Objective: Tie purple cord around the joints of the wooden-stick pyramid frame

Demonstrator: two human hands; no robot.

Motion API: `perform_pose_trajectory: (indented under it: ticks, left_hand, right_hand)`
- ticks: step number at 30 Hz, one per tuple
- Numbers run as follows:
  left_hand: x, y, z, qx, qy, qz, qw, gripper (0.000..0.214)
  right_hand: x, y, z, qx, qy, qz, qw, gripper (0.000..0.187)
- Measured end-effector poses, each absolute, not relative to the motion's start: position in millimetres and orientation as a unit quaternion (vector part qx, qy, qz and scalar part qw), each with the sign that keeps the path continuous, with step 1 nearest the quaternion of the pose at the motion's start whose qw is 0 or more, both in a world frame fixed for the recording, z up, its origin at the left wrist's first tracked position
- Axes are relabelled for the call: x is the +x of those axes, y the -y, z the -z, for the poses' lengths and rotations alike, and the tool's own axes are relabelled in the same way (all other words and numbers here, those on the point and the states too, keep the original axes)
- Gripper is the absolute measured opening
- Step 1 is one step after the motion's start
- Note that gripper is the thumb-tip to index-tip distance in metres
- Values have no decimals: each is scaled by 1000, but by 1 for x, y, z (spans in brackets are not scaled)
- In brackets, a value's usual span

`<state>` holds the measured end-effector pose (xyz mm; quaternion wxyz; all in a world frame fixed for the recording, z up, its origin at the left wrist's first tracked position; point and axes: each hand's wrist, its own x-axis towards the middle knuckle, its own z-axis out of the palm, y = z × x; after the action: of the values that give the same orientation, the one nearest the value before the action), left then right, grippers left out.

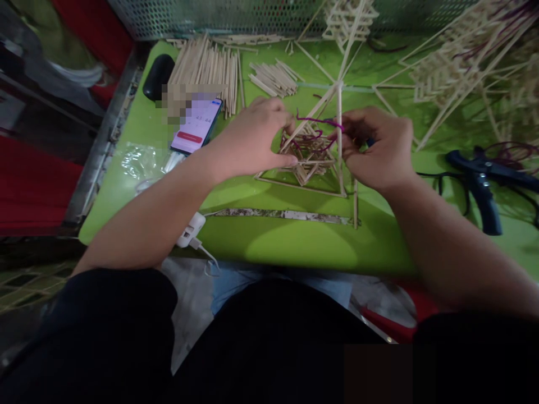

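- The stick frame (339, 154), a pyramid of thin wooden sticks, stood on the green table (261, 244) in the middle of the scene, between the two hands, with a tangled inner lattice (312, 164) low inside it.
- The left hand (269, 134) curved about the frame's left side, thumb and fingers parted, the thumb touching the lattice; how firmly it gripped could not be told.
- The right hand (374, 146) was at the frame's right upright, thumb and fingertips pinched on a purple cord (318, 119) that ran leftward across the frame.
- A loose stick (355, 205) lay just right of the frame, its near end by a patchy pale strip (286, 214).
- On the left lay a lit phone (197, 126), a black oval object (158, 77), clear plastic (141, 160) and, nearer, a white plug block (191, 227).
- Beyond the left hand were a large stick pile (206, 64) and a smaller one (275, 77).
- Other stick structures (446, 78) stood at far right; a blue-handled tool (480, 179) lay right of the right hand.
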<state>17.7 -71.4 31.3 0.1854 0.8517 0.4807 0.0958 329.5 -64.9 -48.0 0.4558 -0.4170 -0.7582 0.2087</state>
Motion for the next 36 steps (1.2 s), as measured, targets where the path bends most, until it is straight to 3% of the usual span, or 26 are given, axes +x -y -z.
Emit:
perform_pose_trajectory:
  ticks: [9,21,36]
  left_hand:
    - [16,71,-29,853,-480,-92,186,59]
    - [17,72,-31,855,-479,-89,179,59]
    - [19,72,-33,855,-480,-84,177,55]
  right_hand:
    - [332,71,38,-415,785,-169,428,11]
    - [336,68,44,-389,801,-120,439,16]
    - [334,70,40,-441,776,-186,411,20]
